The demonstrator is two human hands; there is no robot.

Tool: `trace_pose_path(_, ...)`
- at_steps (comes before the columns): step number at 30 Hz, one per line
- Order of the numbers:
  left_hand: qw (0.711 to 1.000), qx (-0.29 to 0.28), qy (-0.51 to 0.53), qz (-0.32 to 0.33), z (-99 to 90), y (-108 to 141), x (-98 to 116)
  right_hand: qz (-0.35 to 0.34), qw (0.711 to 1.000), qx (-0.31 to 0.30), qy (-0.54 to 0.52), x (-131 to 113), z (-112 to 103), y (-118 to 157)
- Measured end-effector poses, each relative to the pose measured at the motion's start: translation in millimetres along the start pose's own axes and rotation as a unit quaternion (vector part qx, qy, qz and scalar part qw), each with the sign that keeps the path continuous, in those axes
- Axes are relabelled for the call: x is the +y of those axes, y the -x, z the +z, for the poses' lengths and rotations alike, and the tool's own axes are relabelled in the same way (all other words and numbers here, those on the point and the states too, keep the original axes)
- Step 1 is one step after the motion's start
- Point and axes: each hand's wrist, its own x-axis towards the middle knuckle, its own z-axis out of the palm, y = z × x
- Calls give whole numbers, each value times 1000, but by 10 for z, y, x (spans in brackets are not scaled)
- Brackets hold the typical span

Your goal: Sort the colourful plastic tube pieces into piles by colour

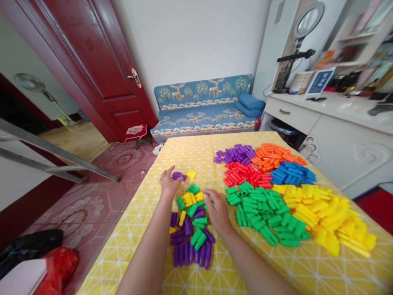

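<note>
My left hand (170,183) is at the far left of the table, its fingers apart beside a small group of purple plastic pieces (178,176). A few yellow pieces (191,174) lie just right of that group. My right hand (216,208) rests at the right side of a mixed pile, fingers stretched out next to yellow pieces (189,199) and green pieces (199,239). I cannot make out anything held in it. Nearer me, between my forearms, lie several purple tube-shaped pieces (192,254), some side by side in a row.
Sorted heaps lie on the right: purple (238,155), orange (276,155), red (245,175), blue (293,174), green (267,213) and yellow (328,213). A yellow patterned cloth (123,254) covers the table. Beyond stand a blue sofa (196,116) and a white dresser (344,135).
</note>
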Motion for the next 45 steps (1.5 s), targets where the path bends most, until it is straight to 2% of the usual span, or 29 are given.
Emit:
trace_pose_path(2,989,-76,-122,32,82,-80,14,0,1000,3,0,-7,-3,-1)
trace_pose_path(4,976,-134,-168,48,139,-130,24,0,1000,4,1,-16,-6,-3)
trace_pose_path(6,972,-152,-167,57,158,-145,32,-1,1000,5,3,-24,-11,-7)
trace_pose_path(10,976,-149,-136,79,102,-48,63,1,1000,3,4,-24,-14,-12)
trace_pose_path(12,982,-158,-77,71,47,73,95,6,1000,0,1,-16,-9,-9)
trace_pose_path(14,978,-186,95,26,-13,233,143,10,1000,-1,-12,-8,-2,-2)
trace_pose_path(16,946,-206,249,-1,-65,407,201,7,999,0,-34,-7,2,8)
trace_pose_path(18,922,-220,318,-11,-98,559,249,-1,998,-9,-57,-12,2,18)
trace_pose_path(21,920,-210,332,7,-100,699,274,-11,997,-26,-71,-21,-4,28)
trace_pose_path(26,931,-212,290,61,-26,777,237,-16,996,-23,-82,-38,-13,23)
trace_pose_path(31,949,-162,242,118,53,854,256,15,996,-13,-89,-70,-19,8)
trace_pose_path(34,960,-105,238,107,56,857,262,15,996,-14,-88,-69,-20,14)
trace_pose_path(37,957,-39,286,45,-4,810,233,12,997,-8,-79,-62,-20,31)
trace_pose_path(39,952,-15,306,19,-60,769,198,17,997,-6,-75,-55,-19,40)
trace_pose_path(42,958,-4,284,45,-108,721,129,30,997,-5,-69,-41,-15,41)
trace_pose_path(45,969,-23,226,99,-78,695,37,50,996,14,-73,-30,-12,33)
